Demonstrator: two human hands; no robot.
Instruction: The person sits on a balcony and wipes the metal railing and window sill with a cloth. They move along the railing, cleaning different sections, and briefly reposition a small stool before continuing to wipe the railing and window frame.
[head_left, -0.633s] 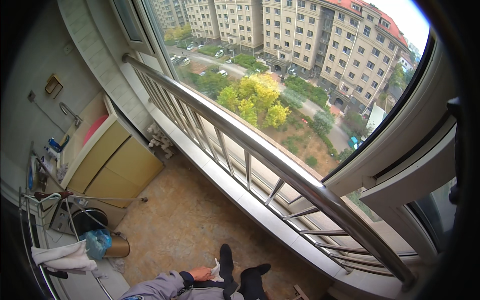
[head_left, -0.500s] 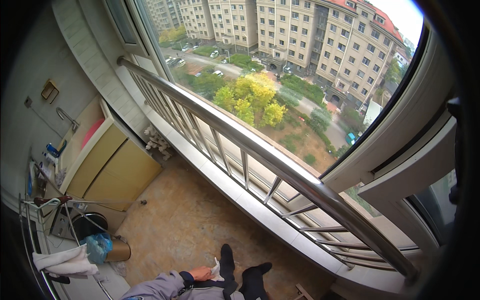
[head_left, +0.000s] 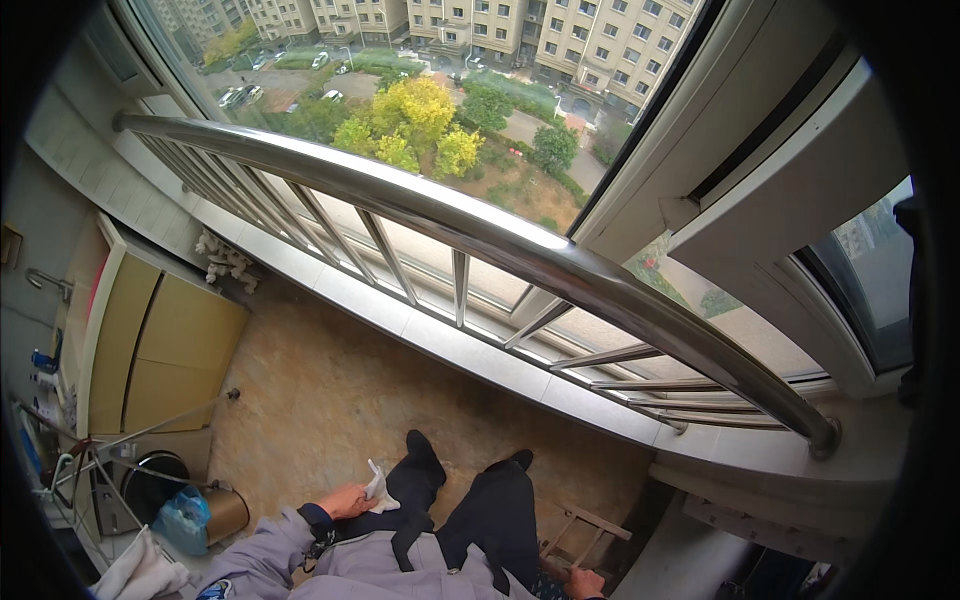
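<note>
A crumpled white cloth (head_left: 380,492) is pinched in my left hand (head_left: 345,501), beside my dark-trousered left leg. One corner of the cloth sticks up past the fingers. At the lower edge, to the right of my legs, my right hand (head_left: 584,582) shows only in part. Its fingers look curled, and whatever they may hold is hidden. Just beyond that hand is a small wooden frame, like a stool (head_left: 584,538); whether the hand touches it I cannot tell.
A curved metal railing (head_left: 440,205) runs along the window above a white tiled ledge (head_left: 470,357). On the left are yellow cabinets (head_left: 190,345), a bin (head_left: 228,512) with a blue bag (head_left: 184,520), a metal rack (head_left: 118,438) and a hanging white towel (head_left: 140,570). Brown floor (head_left: 300,370) lies between.
The view has swung right and down, so the railing and cabinets sit further left. My right hand and more of the wooden frame have come into view. The cloth stays in my left hand.
</note>
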